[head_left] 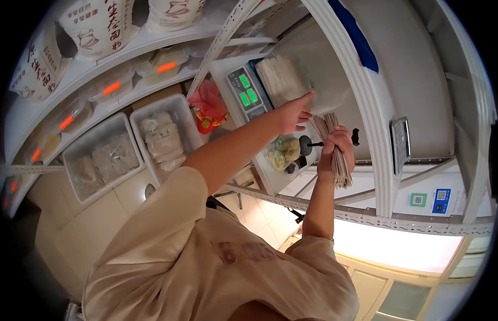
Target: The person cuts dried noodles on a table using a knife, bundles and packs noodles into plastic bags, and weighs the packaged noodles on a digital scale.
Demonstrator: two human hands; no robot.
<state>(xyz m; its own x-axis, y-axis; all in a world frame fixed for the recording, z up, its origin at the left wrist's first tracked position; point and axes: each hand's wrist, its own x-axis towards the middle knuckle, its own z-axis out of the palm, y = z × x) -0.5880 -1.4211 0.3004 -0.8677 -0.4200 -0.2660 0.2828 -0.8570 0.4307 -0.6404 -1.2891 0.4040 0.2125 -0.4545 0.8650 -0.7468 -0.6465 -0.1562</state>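
Note:
My right hand point(340, 145) is wrapped round a bundle of greyish-brown noodles point(341, 170), whose ends stick out above and below the fist. My left hand point(294, 115) is open, fingers spread and index finger pointing outward, close to the upper end of the bundle. Just beyond it, a stack of pale noodles point(281, 77) lies on a digital scale point(248, 88) with lit green displays. A clear plastic bag point(329, 80) spreads beside the pale stack. Whether my left fingertips touch the bag, I cannot tell.
Below my hands, a bag of yellow-green food point(281, 155) and a dark round-ended tool point(306, 144) sit on the white shelf. White bins point(166, 142) of bagged goods stand left, near a red bag point(209, 104). Flour sacks point(99, 27) line the upper shelf. A second scale point(400, 144) is at right.

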